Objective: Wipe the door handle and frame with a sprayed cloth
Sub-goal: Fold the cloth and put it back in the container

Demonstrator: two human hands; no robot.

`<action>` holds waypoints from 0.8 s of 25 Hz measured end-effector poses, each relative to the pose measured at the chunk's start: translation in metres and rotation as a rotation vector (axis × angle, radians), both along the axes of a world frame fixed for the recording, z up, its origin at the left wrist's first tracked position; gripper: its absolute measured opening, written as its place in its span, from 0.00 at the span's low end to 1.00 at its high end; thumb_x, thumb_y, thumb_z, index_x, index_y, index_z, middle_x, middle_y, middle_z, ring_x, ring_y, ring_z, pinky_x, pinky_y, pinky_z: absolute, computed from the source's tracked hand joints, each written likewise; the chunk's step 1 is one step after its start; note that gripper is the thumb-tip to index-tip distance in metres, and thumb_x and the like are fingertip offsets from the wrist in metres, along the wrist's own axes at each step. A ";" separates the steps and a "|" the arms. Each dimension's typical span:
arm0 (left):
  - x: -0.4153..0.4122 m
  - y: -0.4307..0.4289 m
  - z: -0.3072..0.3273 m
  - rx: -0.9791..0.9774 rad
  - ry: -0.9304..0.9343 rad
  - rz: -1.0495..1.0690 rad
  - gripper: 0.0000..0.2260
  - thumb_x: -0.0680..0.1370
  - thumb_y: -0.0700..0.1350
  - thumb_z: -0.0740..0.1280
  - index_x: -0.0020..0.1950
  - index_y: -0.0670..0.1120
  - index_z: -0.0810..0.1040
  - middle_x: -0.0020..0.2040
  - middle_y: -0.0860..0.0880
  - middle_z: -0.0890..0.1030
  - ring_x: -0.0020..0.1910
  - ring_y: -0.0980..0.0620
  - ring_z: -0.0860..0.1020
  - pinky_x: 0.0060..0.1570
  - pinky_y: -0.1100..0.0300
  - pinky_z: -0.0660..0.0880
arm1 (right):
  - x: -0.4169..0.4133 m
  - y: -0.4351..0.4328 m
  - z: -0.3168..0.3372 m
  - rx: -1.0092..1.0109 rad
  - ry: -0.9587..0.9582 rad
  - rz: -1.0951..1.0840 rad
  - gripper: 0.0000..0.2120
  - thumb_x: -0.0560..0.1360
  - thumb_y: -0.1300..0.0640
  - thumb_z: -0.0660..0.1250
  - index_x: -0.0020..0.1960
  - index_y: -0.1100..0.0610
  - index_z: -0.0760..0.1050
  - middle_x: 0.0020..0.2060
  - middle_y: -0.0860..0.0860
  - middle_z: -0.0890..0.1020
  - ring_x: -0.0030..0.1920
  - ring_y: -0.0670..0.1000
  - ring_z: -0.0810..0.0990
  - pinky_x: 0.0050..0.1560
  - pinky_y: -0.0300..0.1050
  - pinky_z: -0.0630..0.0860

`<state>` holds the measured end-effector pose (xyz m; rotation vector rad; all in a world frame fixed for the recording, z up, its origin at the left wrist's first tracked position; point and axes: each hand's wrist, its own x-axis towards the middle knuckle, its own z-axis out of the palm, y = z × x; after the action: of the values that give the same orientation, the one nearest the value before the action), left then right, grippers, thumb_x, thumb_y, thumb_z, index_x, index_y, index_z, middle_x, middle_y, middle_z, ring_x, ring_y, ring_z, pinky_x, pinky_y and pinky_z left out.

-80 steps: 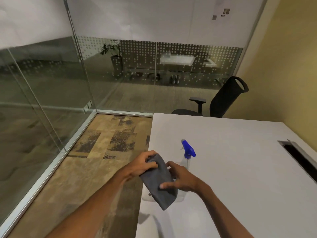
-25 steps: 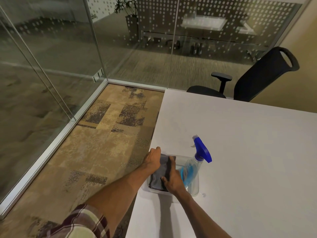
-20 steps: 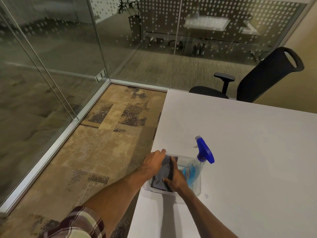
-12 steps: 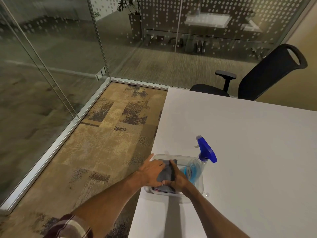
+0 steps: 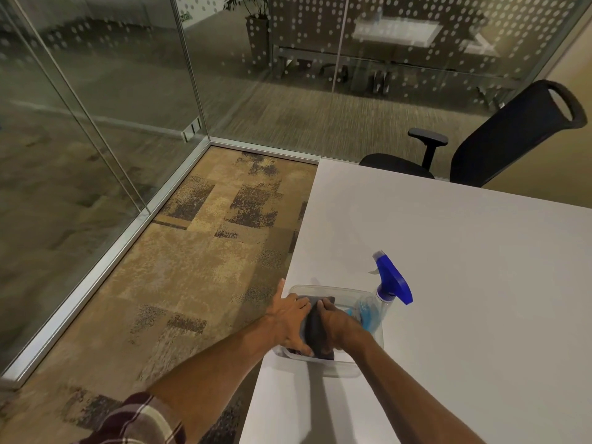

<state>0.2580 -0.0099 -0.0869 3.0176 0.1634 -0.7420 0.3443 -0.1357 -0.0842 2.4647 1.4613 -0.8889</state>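
A folded dark grey cloth [image 5: 315, 322] of soft, matte fabric lies inside a shallow clear plastic container [image 5: 339, 366] with rounded corners, which sits near the front left edge of a smooth white table [image 5: 464, 283]. The left hand [image 5: 288, 318] lies flat on the left part of the cloth, fingers spread and pointing down into the container, thumb reaching toward the table edge. The right hand [image 5: 334, 325] presses on the right part of the cloth, its fingers curled over the fabric; whether they pinch it cannot be told. In the right end of the same container leans a translucent spray bottle [image 5: 373, 312] holding blue liquid, topped by a glossy blue trigger nozzle [image 5: 392, 280] that juts above the rim. A plaid sleeve [image 5: 137, 421] in maroon and cream shows at the left forearm. Left of the table lies mottled tan and brown carpet [image 5: 192, 267], bounded by clear glass walls [image 5: 96, 107] in slim brushed-metal frames [image 5: 105, 248]; the far pane carries a grid of frosted dots. A black office chair [image 5: 499, 139] with a curved back and padded armrest stands at the table's far side.
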 end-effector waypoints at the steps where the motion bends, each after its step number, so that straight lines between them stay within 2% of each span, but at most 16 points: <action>1: 0.000 -0.002 -0.001 0.026 0.004 0.004 0.46 0.68 0.72 0.64 0.77 0.47 0.58 0.76 0.47 0.65 0.75 0.44 0.60 0.73 0.32 0.39 | -0.007 0.005 -0.005 0.034 0.048 -0.171 0.30 0.77 0.55 0.66 0.74 0.53 0.55 0.73 0.58 0.64 0.73 0.58 0.64 0.74 0.51 0.62; 2: 0.000 -0.003 -0.003 0.052 0.012 0.009 0.46 0.69 0.72 0.65 0.78 0.47 0.57 0.77 0.46 0.63 0.76 0.43 0.59 0.73 0.32 0.40 | -0.010 0.007 -0.014 0.134 0.261 -0.475 0.34 0.77 0.55 0.66 0.76 0.56 0.50 0.76 0.58 0.57 0.76 0.58 0.57 0.75 0.53 0.58; 3: 0.001 -0.005 -0.005 0.077 0.022 0.018 0.46 0.70 0.71 0.65 0.78 0.47 0.55 0.78 0.46 0.61 0.76 0.43 0.57 0.73 0.33 0.41 | -0.011 0.006 -0.023 0.201 0.255 -0.551 0.38 0.77 0.53 0.65 0.77 0.59 0.45 0.78 0.57 0.50 0.77 0.58 0.51 0.76 0.54 0.55; 4: 0.003 -0.007 -0.006 0.095 0.033 0.029 0.45 0.70 0.70 0.65 0.78 0.47 0.53 0.78 0.46 0.59 0.77 0.42 0.55 0.74 0.33 0.41 | -0.013 0.005 -0.022 0.138 0.147 -0.455 0.42 0.77 0.50 0.65 0.77 0.59 0.40 0.78 0.56 0.45 0.78 0.57 0.47 0.76 0.55 0.54; 6: 0.006 -0.012 -0.008 0.111 0.049 0.051 0.45 0.72 0.68 0.66 0.79 0.47 0.51 0.79 0.45 0.55 0.78 0.41 0.52 0.75 0.35 0.43 | -0.016 0.001 -0.029 0.043 -0.041 -0.282 0.41 0.78 0.47 0.62 0.77 0.56 0.37 0.78 0.54 0.42 0.78 0.57 0.43 0.77 0.56 0.53; 10: 0.007 -0.013 -0.007 0.097 0.042 0.037 0.44 0.73 0.64 0.68 0.79 0.46 0.52 0.79 0.44 0.56 0.77 0.41 0.54 0.76 0.40 0.50 | -0.014 0.000 -0.034 0.040 -0.109 -0.295 0.37 0.80 0.48 0.58 0.78 0.55 0.37 0.78 0.54 0.42 0.78 0.57 0.40 0.77 0.56 0.49; 12: 0.006 -0.007 0.000 0.045 0.054 0.027 0.45 0.72 0.62 0.70 0.79 0.44 0.51 0.79 0.43 0.55 0.78 0.41 0.53 0.77 0.43 0.48 | -0.011 0.001 -0.031 -0.007 -0.097 -0.270 0.39 0.80 0.49 0.60 0.78 0.55 0.37 0.78 0.54 0.42 0.78 0.57 0.40 0.76 0.54 0.50; 14: 0.004 -0.004 0.007 0.039 0.054 0.018 0.45 0.73 0.60 0.71 0.79 0.43 0.51 0.79 0.41 0.55 0.78 0.41 0.52 0.77 0.44 0.42 | -0.009 0.002 -0.032 0.038 -0.018 -0.308 0.38 0.79 0.49 0.61 0.78 0.56 0.39 0.78 0.54 0.44 0.78 0.56 0.42 0.76 0.53 0.50; 16: 0.003 -0.008 0.007 0.118 0.055 -0.009 0.42 0.75 0.61 0.68 0.79 0.43 0.53 0.79 0.41 0.56 0.79 0.41 0.51 0.76 0.43 0.39 | -0.010 0.002 -0.031 0.090 0.058 -0.379 0.32 0.81 0.50 0.58 0.78 0.57 0.45 0.78 0.55 0.49 0.78 0.56 0.48 0.77 0.51 0.51; 18: 0.003 -0.014 0.005 0.218 0.099 -0.042 0.40 0.76 0.63 0.64 0.79 0.44 0.53 0.80 0.41 0.54 0.79 0.41 0.48 0.75 0.39 0.36 | -0.012 -0.005 -0.029 0.192 0.095 -0.306 0.25 0.82 0.48 0.54 0.76 0.54 0.54 0.75 0.56 0.62 0.74 0.56 0.62 0.75 0.49 0.59; 19: 0.003 -0.016 0.005 0.250 0.111 -0.054 0.39 0.77 0.64 0.63 0.79 0.45 0.53 0.80 0.42 0.53 0.79 0.41 0.46 0.75 0.39 0.36 | -0.018 -0.008 -0.029 0.300 0.118 -0.376 0.23 0.82 0.47 0.52 0.74 0.54 0.58 0.71 0.57 0.68 0.70 0.55 0.68 0.72 0.48 0.63; 20: 0.002 -0.016 0.009 0.243 0.101 -0.054 0.37 0.77 0.63 0.62 0.79 0.45 0.54 0.80 0.42 0.53 0.79 0.42 0.46 0.75 0.39 0.36 | -0.024 -0.010 -0.024 0.383 0.170 -0.487 0.21 0.83 0.48 0.52 0.73 0.55 0.60 0.69 0.56 0.70 0.68 0.55 0.71 0.69 0.46 0.67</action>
<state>0.2597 -0.0257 -0.0778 3.2244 0.1877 -0.9447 0.3201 -0.1462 -0.1086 3.1887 1.1790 -0.9918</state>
